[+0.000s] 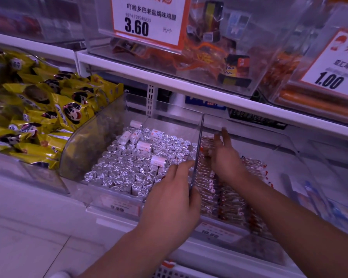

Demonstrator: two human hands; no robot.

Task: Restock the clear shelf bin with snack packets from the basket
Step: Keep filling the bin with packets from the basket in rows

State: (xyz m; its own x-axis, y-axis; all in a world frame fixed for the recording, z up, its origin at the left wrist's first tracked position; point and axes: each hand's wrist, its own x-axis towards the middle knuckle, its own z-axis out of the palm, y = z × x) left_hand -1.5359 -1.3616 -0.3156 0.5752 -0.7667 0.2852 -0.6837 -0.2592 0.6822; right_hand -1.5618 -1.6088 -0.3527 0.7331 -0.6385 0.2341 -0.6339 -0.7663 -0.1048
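Observation:
The clear shelf bin point(277, 141) at centre right holds several red-and-clear snack packets point(229, 199) lying in rows. My right hand point(225, 159) is inside this bin toward its back, fingers mostly straight, resting on the packets. My left hand point(169, 201) straddles the clear wall on the bin's left side, fingers stretched over the neighbouring bin and thumb on the packet side. Only a white rim of the basket point(169, 270) shows at the bottom edge.
Left of the wall, a bin is packed with silver foil rolls point(129, 169). Further left lies a pile of yellow snack bags point(38, 117). The shelf above carries clear bins with price cards reading 3.60 point(147, 19) and 1.00 point(333, 63).

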